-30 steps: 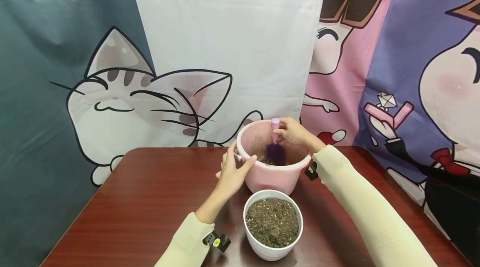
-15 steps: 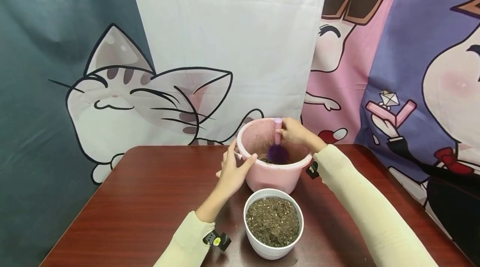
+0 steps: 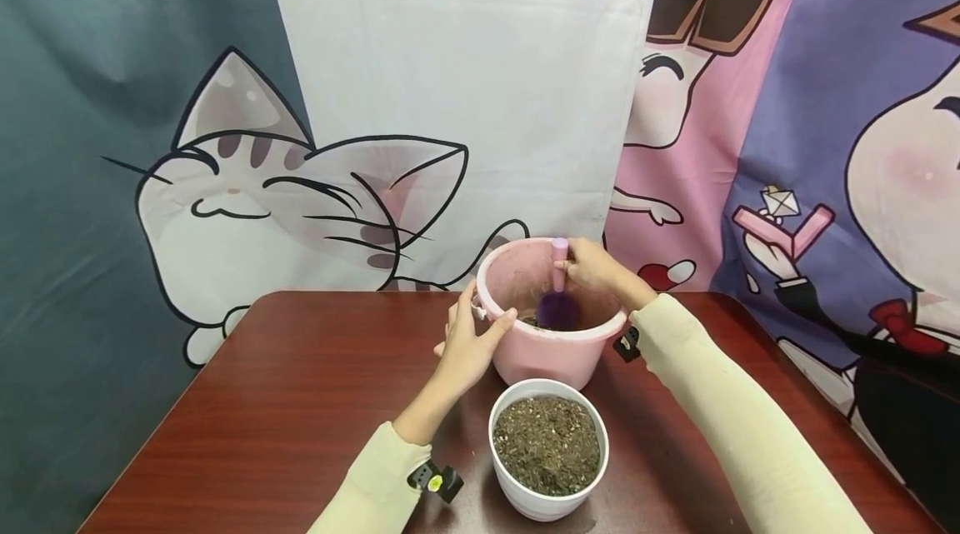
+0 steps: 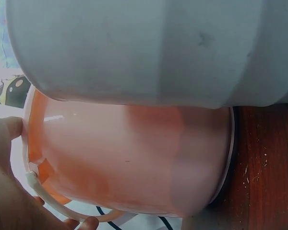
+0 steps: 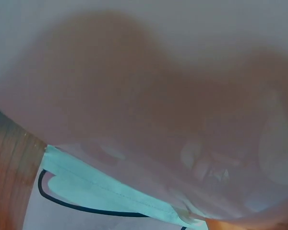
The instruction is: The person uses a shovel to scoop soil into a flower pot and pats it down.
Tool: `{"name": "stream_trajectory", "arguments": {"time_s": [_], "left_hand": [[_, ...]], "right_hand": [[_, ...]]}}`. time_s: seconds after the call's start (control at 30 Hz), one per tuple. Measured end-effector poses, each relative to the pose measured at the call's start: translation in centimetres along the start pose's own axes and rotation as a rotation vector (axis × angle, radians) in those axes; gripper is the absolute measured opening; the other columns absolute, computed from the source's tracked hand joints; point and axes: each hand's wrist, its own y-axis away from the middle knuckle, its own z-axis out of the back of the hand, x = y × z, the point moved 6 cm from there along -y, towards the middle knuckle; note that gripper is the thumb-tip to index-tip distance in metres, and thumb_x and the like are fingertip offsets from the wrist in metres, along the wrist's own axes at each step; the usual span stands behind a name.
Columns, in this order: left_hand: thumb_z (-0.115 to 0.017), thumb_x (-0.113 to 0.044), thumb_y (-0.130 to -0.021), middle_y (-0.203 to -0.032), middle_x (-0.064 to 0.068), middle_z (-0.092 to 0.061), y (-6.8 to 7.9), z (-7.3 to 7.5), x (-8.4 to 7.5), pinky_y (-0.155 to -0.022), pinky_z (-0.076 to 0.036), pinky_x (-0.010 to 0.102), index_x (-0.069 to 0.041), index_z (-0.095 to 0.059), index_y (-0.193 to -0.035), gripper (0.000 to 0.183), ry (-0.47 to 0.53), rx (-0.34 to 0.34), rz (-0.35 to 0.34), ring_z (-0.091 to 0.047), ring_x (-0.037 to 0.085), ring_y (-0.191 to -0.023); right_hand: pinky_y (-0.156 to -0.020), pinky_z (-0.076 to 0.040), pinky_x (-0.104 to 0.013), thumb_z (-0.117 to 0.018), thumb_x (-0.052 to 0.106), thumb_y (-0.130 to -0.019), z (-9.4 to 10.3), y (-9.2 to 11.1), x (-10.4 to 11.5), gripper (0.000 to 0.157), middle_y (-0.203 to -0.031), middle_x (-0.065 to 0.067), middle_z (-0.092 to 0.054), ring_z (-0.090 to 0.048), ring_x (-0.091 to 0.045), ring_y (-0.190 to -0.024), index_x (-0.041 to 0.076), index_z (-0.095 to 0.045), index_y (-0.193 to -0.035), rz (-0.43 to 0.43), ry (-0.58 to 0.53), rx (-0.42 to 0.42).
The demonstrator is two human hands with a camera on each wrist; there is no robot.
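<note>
In the head view, a pink bucket (image 3: 546,357) stands on the table, some dark soil showing in its bottom. My left hand (image 3: 467,342) grips its left rim, thumb on the near side, fingers by the white bail handle (image 4: 62,208). Inside the bucket, blade down, is a small purple garden trowel (image 3: 558,311); my right hand (image 3: 590,266) holds its light purple grip. The blade's tip is hidden near the soil. Just in front of the bucket is a white pot (image 3: 549,509), filled with brown soil (image 3: 547,444) almost to its rim. The bucket wall fills most of the right wrist view.
Both containers rest on a dark red wooden table (image 3: 315,401), the bucket near its back edge. Behind it hangs a cloth backdrop (image 3: 465,59) printed with a cartoon cat and figures. Soil crumbs lie on the wood in the left wrist view.
The trowel and my right hand have shifted slightly to the right inside the bucket. My left hand keeps its grip on the rim, and the white pot stays put.
</note>
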Motion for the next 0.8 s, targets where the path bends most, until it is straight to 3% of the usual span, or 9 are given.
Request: {"name": "stream_trajectory", "arguments": {"time_s": [0.23, 0.5, 0.7, 0.8], "left_hand": [[-0.067, -0.053, -0.088, -0.151, 0.019, -0.035, -0.1, -0.1, 0.3, -0.097, -0.008, 0.072, -0.018, -0.031, -0.155, 0.084, 0.004, 0.001, -0.006, -0.029, 0.043, -0.137], [-0.066, -0.053, -0.089, -0.151, 0.016, -0.035, -0.1, -0.1, 0.1, -0.099, -0.006, 0.071, -0.021, -0.030, -0.155, 0.082, 0.012, 0.011, 0.000, -0.031, 0.039, -0.138], [-0.065, -0.053, -0.090, -0.151, 0.017, -0.033, -0.1, 0.0, 0.2, -0.100, 0.004, 0.076, -0.020, -0.028, -0.156, 0.083, 0.036, 0.039, 0.005, -0.031, 0.047, -0.137], [-0.064, -0.055, -0.090, -0.152, 0.017, -0.032, -0.1, 0.0, 0.2, -0.100, 0.004, 0.076, -0.022, -0.026, -0.157, 0.084, 0.032, 0.054, 0.011, -0.031, 0.050, -0.136]], "right_hand": [[-0.082, -0.047, -0.049, -0.059, 0.006, -0.095, -0.2, 0.0, -0.3, 0.017, -0.091, -0.019, -0.065, -0.058, -0.032, -0.085, -0.009, -0.061, -0.102, -0.015, 0.005, -0.016], [-0.063, -0.058, -0.038, -0.051, 0.003, -0.101, -1.2, 0.3, -0.6, 0.017, -0.086, -0.028, -0.068, -0.071, -0.035, -0.071, -0.013, -0.055, -0.103, -0.115, -0.330, 0.148], [-0.065, -0.058, -0.040, -0.050, 0.002, -0.101, -1.3, 0.2, -0.5, 0.019, -0.093, -0.032, -0.067, -0.071, -0.039, -0.077, -0.016, -0.053, -0.106, -0.129, -0.366, 0.176], [-0.065, -0.058, -0.040, -0.051, 0.002, -0.101, -1.1, 0.3, -0.5, 0.020, -0.093, -0.032, -0.066, -0.071, -0.038, -0.077, -0.016, -0.053, -0.108, -0.146, -0.365, 0.173]]}}
